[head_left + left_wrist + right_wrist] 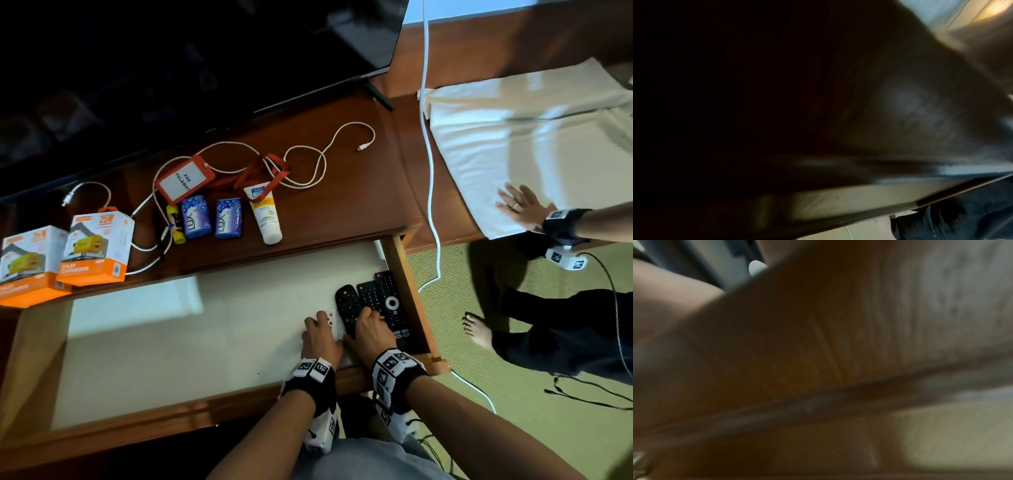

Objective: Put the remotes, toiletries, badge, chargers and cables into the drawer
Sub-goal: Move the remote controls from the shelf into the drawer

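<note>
In the drawer (407, 284), both hands are lying flat on remotes (383, 301) whose long axes are pointing toward the counter (342, 205): the left hand (322, 337) with its grip spread, the right hand (368, 330) likewise.

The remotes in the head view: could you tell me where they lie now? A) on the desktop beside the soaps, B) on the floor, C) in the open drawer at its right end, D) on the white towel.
C: the remotes lie inside the drawer at its right end, under the left hand and right hand.
</note>
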